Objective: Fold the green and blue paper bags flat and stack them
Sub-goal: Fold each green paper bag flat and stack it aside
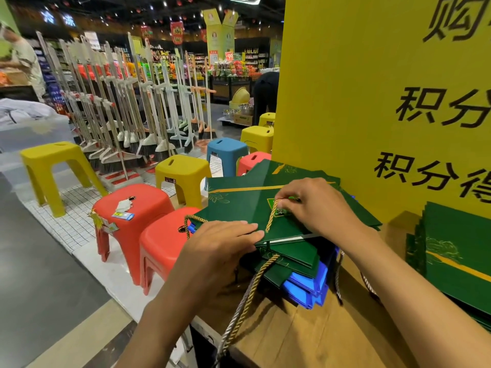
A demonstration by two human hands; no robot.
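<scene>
Supermarket, household-goods aisle: rack of brooms (127, 128), labelled plastic stools (183, 171) in rows, stocked shelves (252, 59) behind, price signs (229, 56), yellow board (372, 102) with Chinese characters.

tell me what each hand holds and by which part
Right hand pinches the gold rope handle of the top green paper bag; left hand only presses flat on it.

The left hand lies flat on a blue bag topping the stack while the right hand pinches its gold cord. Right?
Not quite: in the head view the top bag is green; blue bags lie lower in the stack. The left hand lies flat on it while the right hand pinches its gold cord.
</scene>
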